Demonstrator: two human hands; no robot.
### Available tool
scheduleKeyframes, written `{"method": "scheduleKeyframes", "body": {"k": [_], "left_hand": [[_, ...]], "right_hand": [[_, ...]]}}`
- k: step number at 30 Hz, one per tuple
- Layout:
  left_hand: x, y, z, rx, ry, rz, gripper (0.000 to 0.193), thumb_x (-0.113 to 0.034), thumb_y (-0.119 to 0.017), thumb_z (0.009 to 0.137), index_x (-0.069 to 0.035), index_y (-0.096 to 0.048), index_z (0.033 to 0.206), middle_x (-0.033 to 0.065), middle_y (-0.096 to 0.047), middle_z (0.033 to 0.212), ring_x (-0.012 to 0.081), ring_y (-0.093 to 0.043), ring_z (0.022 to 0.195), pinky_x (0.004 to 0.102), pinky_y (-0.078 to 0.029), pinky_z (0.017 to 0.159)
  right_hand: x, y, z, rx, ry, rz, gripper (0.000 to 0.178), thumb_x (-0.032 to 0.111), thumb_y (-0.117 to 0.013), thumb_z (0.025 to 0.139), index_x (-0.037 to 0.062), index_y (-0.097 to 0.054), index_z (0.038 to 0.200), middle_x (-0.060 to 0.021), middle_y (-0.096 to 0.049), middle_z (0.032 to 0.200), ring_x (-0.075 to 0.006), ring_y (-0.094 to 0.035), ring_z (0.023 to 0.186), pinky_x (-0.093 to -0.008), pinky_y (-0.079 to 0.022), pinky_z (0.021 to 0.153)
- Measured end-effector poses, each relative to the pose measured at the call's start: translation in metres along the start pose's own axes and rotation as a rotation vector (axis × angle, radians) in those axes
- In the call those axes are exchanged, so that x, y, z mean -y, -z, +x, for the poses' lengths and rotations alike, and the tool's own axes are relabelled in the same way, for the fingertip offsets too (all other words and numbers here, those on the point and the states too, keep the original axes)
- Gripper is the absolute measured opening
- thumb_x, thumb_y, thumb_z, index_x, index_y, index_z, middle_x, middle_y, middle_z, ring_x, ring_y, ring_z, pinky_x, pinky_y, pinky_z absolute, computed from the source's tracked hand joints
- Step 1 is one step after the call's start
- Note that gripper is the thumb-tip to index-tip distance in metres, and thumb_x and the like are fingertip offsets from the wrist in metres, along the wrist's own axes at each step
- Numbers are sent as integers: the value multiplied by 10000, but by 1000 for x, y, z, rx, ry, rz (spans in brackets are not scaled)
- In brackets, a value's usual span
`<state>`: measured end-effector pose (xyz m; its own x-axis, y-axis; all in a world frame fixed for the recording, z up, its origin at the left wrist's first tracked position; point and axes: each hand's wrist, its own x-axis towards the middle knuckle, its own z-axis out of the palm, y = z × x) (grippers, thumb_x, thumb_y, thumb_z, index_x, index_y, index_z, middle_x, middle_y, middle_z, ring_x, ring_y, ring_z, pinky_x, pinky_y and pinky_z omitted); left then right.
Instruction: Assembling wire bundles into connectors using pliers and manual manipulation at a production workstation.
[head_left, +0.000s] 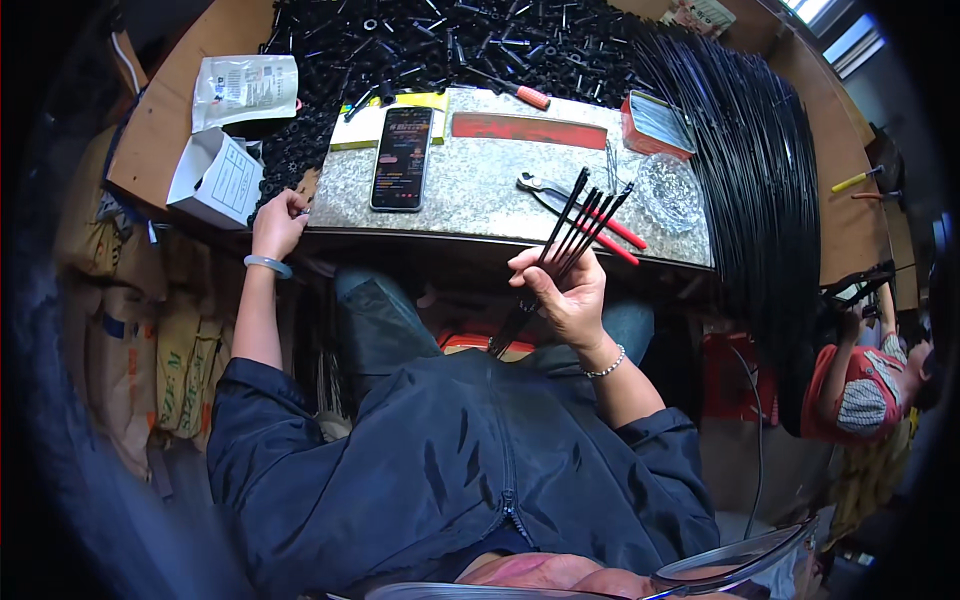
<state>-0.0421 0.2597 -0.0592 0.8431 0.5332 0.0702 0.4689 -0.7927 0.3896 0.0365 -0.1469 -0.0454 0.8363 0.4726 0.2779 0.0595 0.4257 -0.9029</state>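
Sorting or gathering seems in hand: the right hand [572,290] has its grip closed around thin black rods [576,232], near the worktop [500,190]. The left hand [280,222] pinches, contents unclear; the next move calls for keeping the rods bunched.

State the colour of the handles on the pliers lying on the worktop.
The pliers' handles are red, best seen in the head view.

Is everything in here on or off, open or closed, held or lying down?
Phone: screen on
White box: top open
Pliers: lying down, handles apart
Black rods: held, tops fanned out
Right hand: closed on the rods
Left hand: fingers curled, grip unclear
Jacket: mostly zipped
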Motion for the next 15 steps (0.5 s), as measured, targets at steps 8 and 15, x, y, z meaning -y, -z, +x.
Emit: {"method": "scheduleKeyframes", "body": {"k": [8, 15], "left_hand": [[-92, 20, 0, -85, -171, -1164, 205, -34, -561, 898, -12, -587, 1100, 84, -631, 1028, 158, -637, 876, 278, -517, 784], [-254, 52, -23, 401, -650, -1470, 271, 0, -572, 870, 11, -571, 1142, 103, -588, 1151, 98, -575, 917, 235, -460, 800]], "right_hand": [[-3, 4, 2, 161, -14, 58, 220, 231, -612, 902, 42, -503, 878, -185, -642, 950, -190, -622, 826, -334, -509, 790], [-2, -10, -1, 230, -38, 89, 229, 273, -563, 928, 64, -474, 901, -183, -632, 959, -190, -608, 833, -331, -491, 789]]}}
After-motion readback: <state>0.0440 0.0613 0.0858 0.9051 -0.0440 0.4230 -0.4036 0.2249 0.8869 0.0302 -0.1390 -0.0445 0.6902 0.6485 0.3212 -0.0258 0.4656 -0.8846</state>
